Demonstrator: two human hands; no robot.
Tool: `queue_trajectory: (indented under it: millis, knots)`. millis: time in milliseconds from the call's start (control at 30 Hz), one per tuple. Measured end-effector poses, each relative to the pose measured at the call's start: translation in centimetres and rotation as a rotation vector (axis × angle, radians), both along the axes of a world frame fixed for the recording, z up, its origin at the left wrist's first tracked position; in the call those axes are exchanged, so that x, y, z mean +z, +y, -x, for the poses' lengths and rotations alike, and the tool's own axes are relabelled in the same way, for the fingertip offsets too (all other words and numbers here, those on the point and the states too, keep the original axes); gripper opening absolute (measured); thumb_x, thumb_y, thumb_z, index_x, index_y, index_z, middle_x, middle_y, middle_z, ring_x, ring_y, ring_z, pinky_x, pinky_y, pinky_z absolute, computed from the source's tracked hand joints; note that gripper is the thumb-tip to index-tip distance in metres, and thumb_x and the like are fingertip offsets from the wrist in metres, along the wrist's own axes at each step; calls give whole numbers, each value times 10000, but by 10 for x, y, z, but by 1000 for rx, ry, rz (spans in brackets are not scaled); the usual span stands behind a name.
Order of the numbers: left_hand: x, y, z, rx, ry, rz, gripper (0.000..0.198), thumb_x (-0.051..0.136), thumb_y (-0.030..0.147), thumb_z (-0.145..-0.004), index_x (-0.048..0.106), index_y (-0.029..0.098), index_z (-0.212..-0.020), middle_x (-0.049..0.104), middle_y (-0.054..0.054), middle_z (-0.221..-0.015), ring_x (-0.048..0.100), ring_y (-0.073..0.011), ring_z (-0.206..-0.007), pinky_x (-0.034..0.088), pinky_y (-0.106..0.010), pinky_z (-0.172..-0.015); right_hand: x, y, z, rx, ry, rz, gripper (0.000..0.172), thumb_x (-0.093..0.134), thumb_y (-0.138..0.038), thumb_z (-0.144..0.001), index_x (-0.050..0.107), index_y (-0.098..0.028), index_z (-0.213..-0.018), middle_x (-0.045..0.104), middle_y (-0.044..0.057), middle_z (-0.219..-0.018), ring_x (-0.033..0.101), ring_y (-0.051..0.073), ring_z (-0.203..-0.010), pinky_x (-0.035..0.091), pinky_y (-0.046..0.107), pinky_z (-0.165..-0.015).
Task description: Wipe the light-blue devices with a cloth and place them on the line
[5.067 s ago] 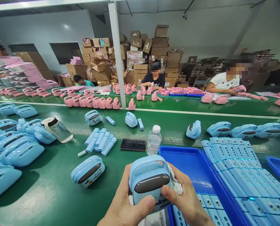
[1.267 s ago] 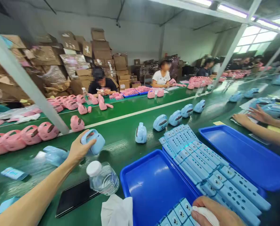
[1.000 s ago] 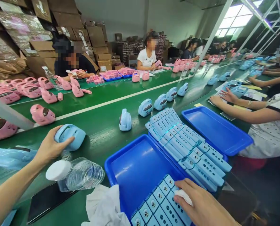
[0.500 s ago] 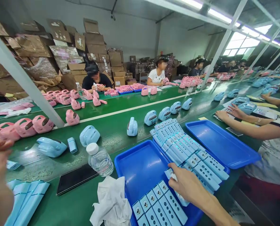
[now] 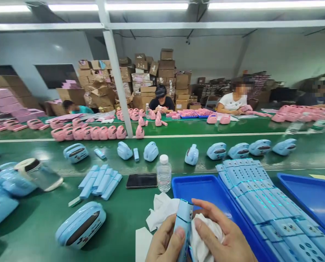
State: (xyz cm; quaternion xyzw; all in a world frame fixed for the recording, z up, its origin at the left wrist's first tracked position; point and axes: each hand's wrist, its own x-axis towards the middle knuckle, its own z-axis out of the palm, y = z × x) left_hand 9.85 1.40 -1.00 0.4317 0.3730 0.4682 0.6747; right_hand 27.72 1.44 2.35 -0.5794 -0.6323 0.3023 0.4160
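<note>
We hold a light-blue bar (image 5: pixel 184 225) up at the near edge of the counter (image 5: pixel 118 218), just over the left wall of a blue tray (image 5: pixel 195 185). Its long axis stands almost upright, leaning very slightly, with one narrow end pointing up and away from us and the other running down between our hands, out of view at the bottom of the frame. The bar is slim and rectangular, with a matte pale-blue face and a thin shiny line across it near the top. Small dark marks show on its side, too blurred to read.

Our left hand (image 5: pixel 162 242) is closed on the bar, thumb and fingers together around its lower part. Our right hand (image 5: pixel 215 233) is clamped on the other side with a white cloth (image 5: pixel 204 236) bunched against the bar. A second white cloth (image 5: pixel 161 211) lies on the counter just left of our hands.

To the right, rows of matching bars (image 5: pixel 263 203) lie side by side in a tray. Ahead stand a water bottle (image 5: pixel 164 174) and a phone (image 5: pixel 141 181), with a bundle of blue bars (image 5: pixel 98 182) to their left. A light-blue handled case (image 5: pixel 80 225) sits near our left hand.
</note>
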Motion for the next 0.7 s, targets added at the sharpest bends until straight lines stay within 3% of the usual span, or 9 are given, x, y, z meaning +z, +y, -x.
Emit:
queue_trajectory:
  millis: [100,167,233,333,433,500,600,700]
  knots:
    - [7,0,31,-16,181,-39,609,694,694,-853,718,284,-1303,713,-46,-834,616,-153,-643,500,-271,-591,-4,-1,0,40,-245,-327,337,635,-388,-1012,639,-339,-1346,761,-3,-1286,751,190,-1151,614,231,-978]
    - [18,-1,50,3,399,-185,538,758,583,-830,740,273,-1270,727,-76,-968,672,-228,-844,546,-331,-745,-1,0,5,187,-438,-551,437,612,-263,-1017,550,-266,-1449,691,62,-1426,698,213,-1265,595,262,-1033]
    - [31,-3,63,51,577,-300,456,807,410,-790,737,260,-1215,722,-71,-1040,671,-253,-926,543,-359,-830,4,1,16,363,-602,-666,492,536,-147,-1009,481,-171,-1497,681,140,-1428,727,257,-1218,655,315,-937]
    - [53,-7,71,130,593,-303,389,782,228,-804,658,282,-1169,705,5,-971,642,-182,-816,526,-285,-716,14,2,39,534,-604,-528,462,520,-106,-981,505,-160,-1440,766,132,-1211,796,297,-973,685,392,-717]
    - [69,-11,73,163,549,-350,276,741,145,-843,647,285,-1061,692,56,-929,599,-132,-767,504,-246,-687,21,3,61,576,-251,-117,432,586,-153,-968,528,-253,-1384,754,45,-1175,766,231,-965,643,339,-781]
    - [74,-12,74,158,566,-379,263,746,129,-840,665,277,-1041,708,62,-926,611,-133,-787,515,-258,-730,22,2,70,532,-27,50,504,620,-196,-966,483,-307,-1438,712,19,-1287,734,191,-1067,612,300,-897]
    - [74,-13,82,65,509,-326,276,739,148,-851,690,261,-1098,749,30,-1003,674,-168,-871,560,-295,-805,14,1,72,463,35,11,493,621,-324,-1008,464,-330,-1476,663,36,-1393,682,215,-1205,558,331,-1022]
    - [61,-16,96,64,406,-297,215,723,215,-886,733,236,-1100,721,-45,-1223,698,-223,-1071,588,-335,-932,-1,0,69,425,-27,14,320,620,-428,-1012,563,-297,-1298,743,29,-1147,731,210,-936,585,306,-824]
